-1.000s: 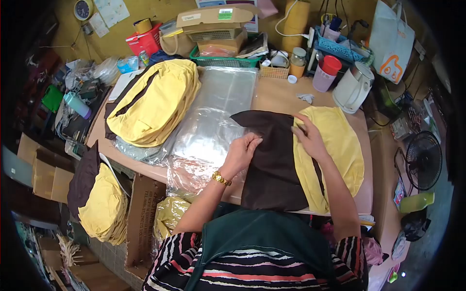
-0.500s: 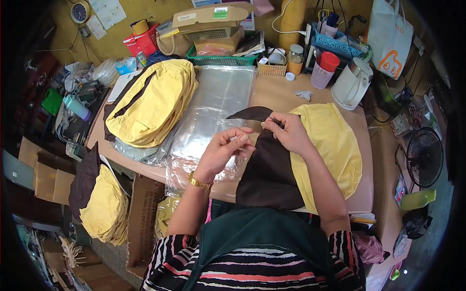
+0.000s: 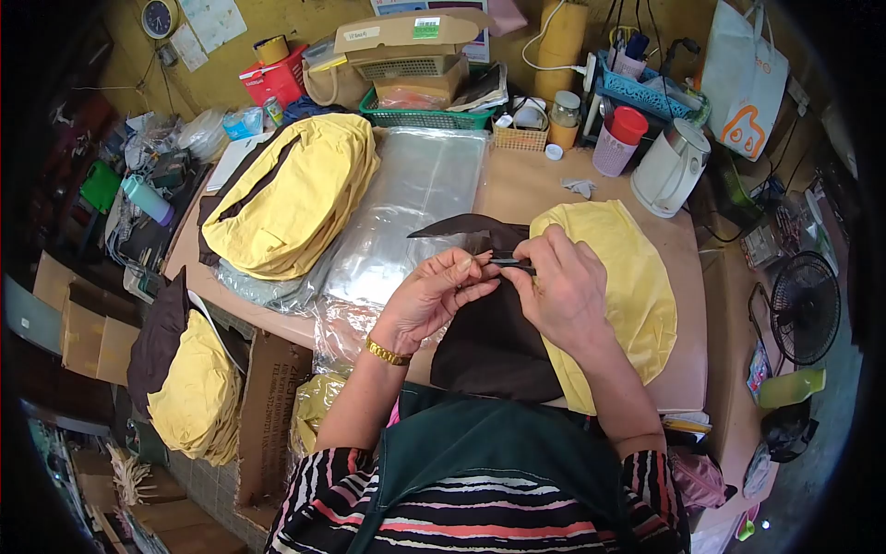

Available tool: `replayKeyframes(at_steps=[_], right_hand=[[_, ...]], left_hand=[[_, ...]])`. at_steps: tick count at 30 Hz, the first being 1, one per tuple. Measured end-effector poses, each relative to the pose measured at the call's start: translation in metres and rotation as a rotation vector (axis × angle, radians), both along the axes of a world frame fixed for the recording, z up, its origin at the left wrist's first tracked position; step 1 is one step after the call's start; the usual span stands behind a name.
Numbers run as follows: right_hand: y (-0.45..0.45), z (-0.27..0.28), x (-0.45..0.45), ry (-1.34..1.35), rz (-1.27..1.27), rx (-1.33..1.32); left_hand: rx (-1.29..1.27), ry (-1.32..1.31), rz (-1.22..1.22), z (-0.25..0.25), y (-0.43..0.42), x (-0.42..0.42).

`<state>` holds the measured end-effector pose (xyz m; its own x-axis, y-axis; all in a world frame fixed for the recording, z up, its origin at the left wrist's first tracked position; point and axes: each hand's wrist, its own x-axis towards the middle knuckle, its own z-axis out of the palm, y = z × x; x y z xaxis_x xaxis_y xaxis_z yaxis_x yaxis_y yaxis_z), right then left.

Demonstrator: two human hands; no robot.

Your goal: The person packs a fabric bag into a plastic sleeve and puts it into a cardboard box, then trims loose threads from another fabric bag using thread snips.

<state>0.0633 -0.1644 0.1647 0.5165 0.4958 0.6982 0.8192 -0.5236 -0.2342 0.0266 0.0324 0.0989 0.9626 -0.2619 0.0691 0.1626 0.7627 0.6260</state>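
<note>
In front of me a sewn cloth piece [image 3: 609, 277], part dark brown and part yellow, lies on the table. Over its brown part my right hand [image 3: 565, 282] is closed around a small dark, narrow tool [image 3: 508, 260] that looks like thread snips. The tool's tip points at my left hand [image 3: 441, 294], whose thumb and fingers are pinched together at the brown cloth's upper edge. What sits between those left fingertips is too small to make out. A curved brown flap [image 3: 461, 226] extends beyond the fingers.
Clear plastic bags [image 3: 406, 185] lie left of the cloth piece, beside a stack of yellow-and-brown pieces [image 3: 295, 194]. Another stack [image 3: 198, 388] stands lower left by a cardboard box [image 3: 268, 415]. A white kettle [image 3: 672, 166] and a pink cup [image 3: 616, 148] stand at the back right.
My hands have come together, the right one moving down and turning so the dark tool shows between them. The cloth piece has shifted slightly left.
</note>
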Motion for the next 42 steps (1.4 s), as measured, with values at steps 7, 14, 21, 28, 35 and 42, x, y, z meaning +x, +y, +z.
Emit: replayKeyframes(at_steps=[7, 14, 21, 28, 35, 42], right_hand=[[0.007, -0.001, 0.000, -0.006, 0.010, 0.001], [0.003, -0.003, 0.002, 0.221, 0.023, 0.088], [0.003, -0.006, 0.001, 0.184, 0.017, 0.041], [0.001, -0.140, 0.062, 0.454, -0.153, 0.191], [-0.033, -0.175, 0.096, 0.338, -0.369, -0.077], [-0.041, -0.182, 0.108, 0.328, -0.386, -0.117]], left_hand=[[0.040, -0.039, -0.001, 0.003, -0.002, -0.002], [0.040, -0.024, 0.009, 0.005, 0.001, -0.005], [0.067, -0.038, 0.007, 0.011, -0.004, -0.007], [0.119, 0.051, 0.293, -0.040, 0.023, 0.018], [0.268, 0.248, 0.721, -0.093, 0.060, 0.039], [1.775, -0.154, 0.685, -0.093, -0.014, 0.063]])
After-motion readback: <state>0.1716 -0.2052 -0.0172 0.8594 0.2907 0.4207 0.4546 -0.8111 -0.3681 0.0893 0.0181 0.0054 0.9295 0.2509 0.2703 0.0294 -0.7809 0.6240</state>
